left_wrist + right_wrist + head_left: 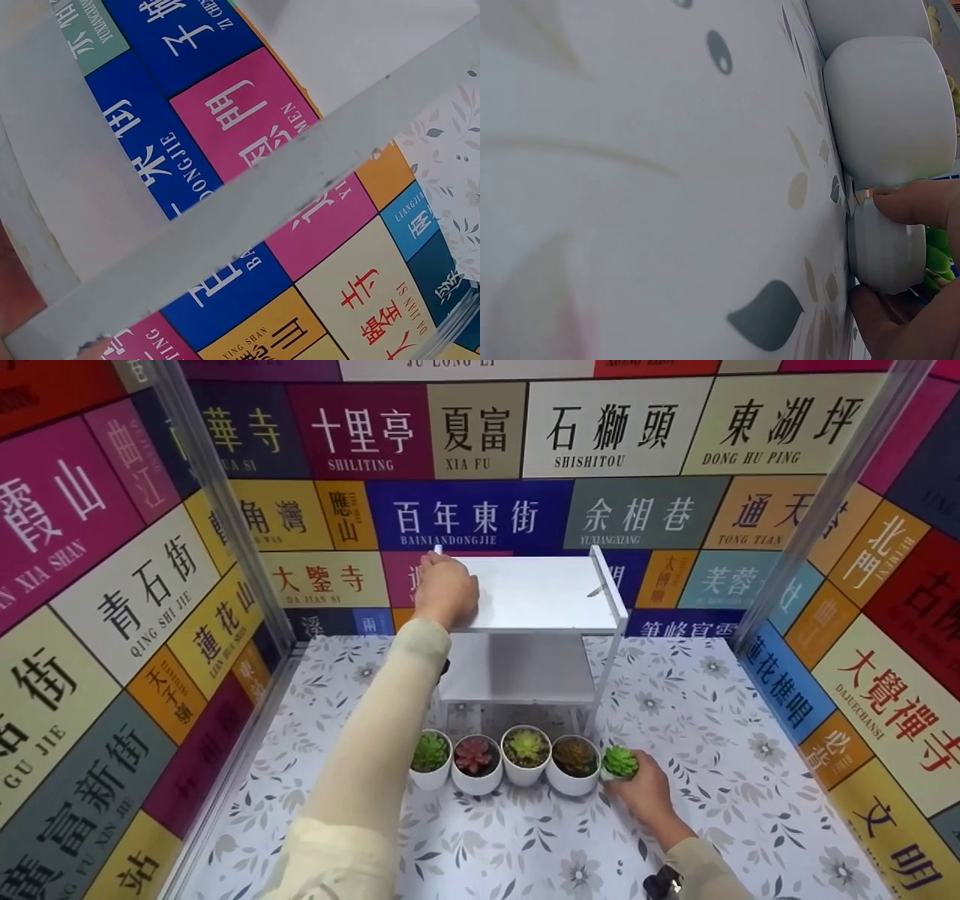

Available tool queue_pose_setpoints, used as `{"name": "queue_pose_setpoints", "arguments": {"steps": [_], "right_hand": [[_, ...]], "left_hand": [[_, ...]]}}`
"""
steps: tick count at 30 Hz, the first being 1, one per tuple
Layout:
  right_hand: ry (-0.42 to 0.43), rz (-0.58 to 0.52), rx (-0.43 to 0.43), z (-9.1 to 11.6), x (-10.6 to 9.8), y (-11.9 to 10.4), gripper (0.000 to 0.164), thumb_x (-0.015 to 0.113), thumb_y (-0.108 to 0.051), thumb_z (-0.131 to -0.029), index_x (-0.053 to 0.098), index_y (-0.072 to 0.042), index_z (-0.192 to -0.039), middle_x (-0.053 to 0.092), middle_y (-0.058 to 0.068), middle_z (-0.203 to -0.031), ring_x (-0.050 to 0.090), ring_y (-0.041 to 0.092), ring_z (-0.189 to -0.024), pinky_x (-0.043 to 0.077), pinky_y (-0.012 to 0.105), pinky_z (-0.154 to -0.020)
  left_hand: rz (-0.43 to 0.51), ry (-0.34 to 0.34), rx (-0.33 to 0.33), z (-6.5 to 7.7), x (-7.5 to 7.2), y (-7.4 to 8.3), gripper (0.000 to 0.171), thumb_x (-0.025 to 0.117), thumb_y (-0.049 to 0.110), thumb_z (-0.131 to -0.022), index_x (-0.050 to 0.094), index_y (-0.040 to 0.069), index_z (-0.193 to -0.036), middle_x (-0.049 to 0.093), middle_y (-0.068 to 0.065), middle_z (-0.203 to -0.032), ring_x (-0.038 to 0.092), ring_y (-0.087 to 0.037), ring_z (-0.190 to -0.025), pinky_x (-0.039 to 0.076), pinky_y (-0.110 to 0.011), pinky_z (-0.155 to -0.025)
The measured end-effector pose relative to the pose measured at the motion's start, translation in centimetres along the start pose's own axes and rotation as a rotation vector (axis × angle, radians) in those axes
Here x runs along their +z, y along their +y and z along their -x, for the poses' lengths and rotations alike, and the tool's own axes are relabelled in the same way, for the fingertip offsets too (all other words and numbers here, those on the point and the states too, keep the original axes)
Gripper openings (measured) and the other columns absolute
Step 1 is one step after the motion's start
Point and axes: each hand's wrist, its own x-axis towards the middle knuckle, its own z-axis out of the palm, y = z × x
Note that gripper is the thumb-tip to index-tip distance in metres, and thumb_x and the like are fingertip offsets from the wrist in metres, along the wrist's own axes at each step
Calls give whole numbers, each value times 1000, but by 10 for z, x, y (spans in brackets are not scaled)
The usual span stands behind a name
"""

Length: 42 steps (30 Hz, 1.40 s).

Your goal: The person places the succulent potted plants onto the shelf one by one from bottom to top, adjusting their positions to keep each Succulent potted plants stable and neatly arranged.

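A white tiered shelf [544,592] stands at the back of the table. My left hand [448,589] grips its upper left side; in the left wrist view a white bar [262,191] of the frame crosses close up, with a bit of finger at the left edge. My right hand [646,789] pinches a small potted succulent [620,762] with bright green leaves. Seen from the right wrist, thumb and fingers hold its white pot [889,251] from both sides, low at the tabletop, beside a larger white pot [892,109].
Left of the held plant, several potted succulents line up before the shelf: brown [574,769], yellow-green [526,750], red [477,761] and green [430,757]. Leaf-patterned covering lies on the table [690,735]. Colourful panels with lettering [472,514] wall in the back and sides.
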Motion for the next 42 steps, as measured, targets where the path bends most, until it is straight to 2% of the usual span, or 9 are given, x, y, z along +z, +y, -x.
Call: {"name": "queue_pose_setpoints", "arguments": {"steps": [3,8,10,21,28,32,39,42], "right_hand": [[18,13,-16,-1,0,1,69,88,-13,-77,58,8,-136,63,31,-131,60,50,-125,48,63,-110],[54,6,-30,0,-1,1,68,88,-12,-76,59,8,-134,64,31,-128,61,49,-123,49,62,-108],[67,-4,-32,0,0,0,68,87,-11,-75,59,7,-134,64,31,-127,62,49,-122,49,62,-107],[163,-47,-59,-2,-5,-17,68,85,-10,-76,58,7,-136,60,29,-133,57,48,-128,45,60,-113],[188,-42,-77,-4,-16,-33,66,84,-11,-79,58,6,-137,60,28,-131,60,46,-121,48,61,-104],[192,-45,-83,-5,-22,-40,68,86,-12,-81,56,6,-139,59,27,-133,62,45,-116,51,59,-98],[169,-87,-75,-4,-31,-53,71,85,-12,-85,51,6,-145,54,25,-137,59,45,-125,53,59,-105],[172,-101,-85,-3,-32,-57,72,85,-12,-84,52,5,-145,54,24,-137,59,44,-126,54,58,-105]], "left_hand": [[-27,-5,9,0,-1,0,77,40,35,-112,21,-23,-157,24,-40,-168,24,-49,-161,22,-51,-135],[-240,-18,113,-1,-1,1,69,40,23,-108,26,-28,-153,31,-47,-161,32,-57,-155,28,-55,-132],[-277,-13,132,0,-1,0,69,42,21,-106,27,-28,-152,32,-48,-159,34,-58,-154,29,-56,-132],[-197,-12,99,3,-2,1,68,35,25,-111,24,-27,-154,28,-46,-163,30,-55,-157,29,-54,-132],[-177,1,97,1,-1,-1,64,39,22,-109,31,-25,-153,32,-46,-161,34,-55,-155,29,-54,-132],[-201,-2,111,2,-1,-1,66,39,25,-111,32,-25,-153,32,-46,-161,33,-56,-155,29,-55,-132],[-291,2,175,2,-1,0,65,37,26,-111,36,-24,-152,38,-44,-159,34,-57,-155,27,-59,-132],[-308,0,181,3,-1,0,64,36,26,-112,36,-24,-152,39,-44,-159,34,-57,-154,26,-59,-132]]}}
